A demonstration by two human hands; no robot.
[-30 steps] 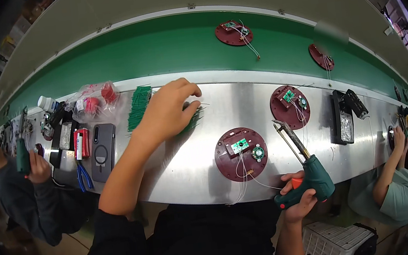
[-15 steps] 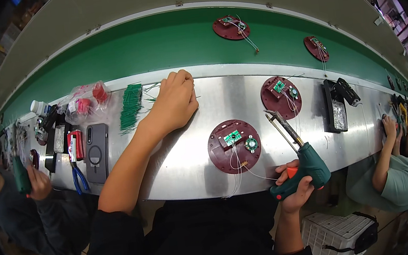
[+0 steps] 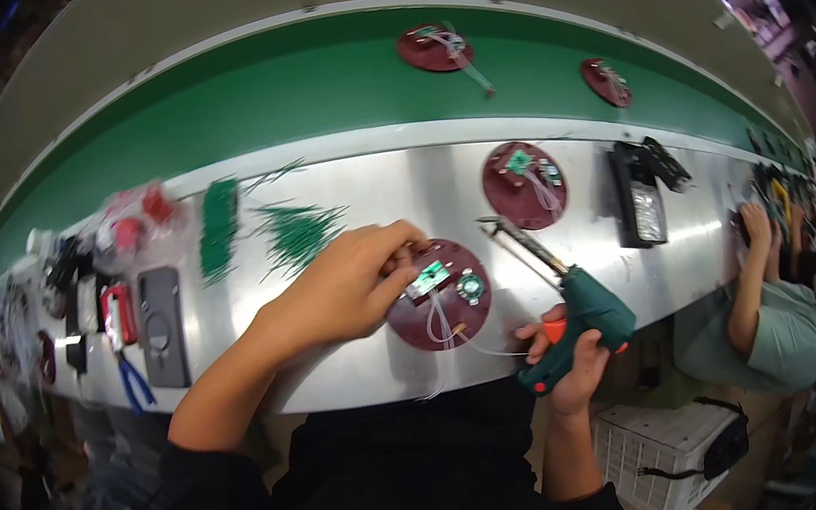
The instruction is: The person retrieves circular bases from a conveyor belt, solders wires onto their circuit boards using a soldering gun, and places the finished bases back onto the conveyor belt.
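Observation:
My left hand (image 3: 364, 270) is over the near maroon round disc (image 3: 406, 328), its thumb and fingers pinched together by the small green circuit board (image 3: 430, 277). Whatever the pinch holds, if anything, is hidden. White wires run from that board, and a round green part (image 3: 471, 286) sits beside it. In my right hand (image 3: 580, 373) is a green pistol-shaped soldering gun (image 3: 592, 320) with an orange trigger, gripped by its handle. Its metal tip points up and left, apart from the near disc. Left of the disc lie loose green wires (image 3: 297, 235) and a neat green wire bundle (image 3: 220, 231).
Another maroon disc (image 3: 513, 205) lies beyond the gun; two more rest on the green back ledge (image 3: 309, 95). A black box (image 3: 637, 199) stands right. A phone (image 3: 164, 328), blue-handled pliers (image 3: 133, 377) and plastic bag (image 3: 139, 230) lie left. A co-worker (image 3: 778, 324) sits at right.
My left hand has come from the loose green wires at the back down to the near disc's board, uncovering those wires. My right hand still holds the soldering gun. The whole view has shifted slightly.

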